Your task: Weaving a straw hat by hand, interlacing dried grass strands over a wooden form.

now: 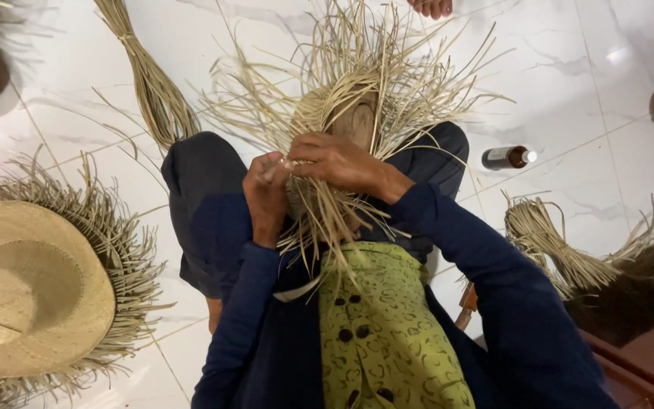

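A seated person weaves a half-made straw hat [350,113] resting on the lap, loose strands fanning outward. The left hand [265,193] pinches strands between closed fingers; the right hand [338,160] curls over the weave, fingers clamped on straw. A finished hat [28,288] lies on the white tiled floor [569,91], a small brown bottle [507,157] nearby

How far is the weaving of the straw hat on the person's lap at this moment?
Done: the crown of the unfinished straw hat looks woven. In hand: the left hand and right hand pinch strands at its near edge. Left: long loose strands stick out all around, so the brim is unwoven. The hat on the floor has a woven brim, with only a loose fringe.
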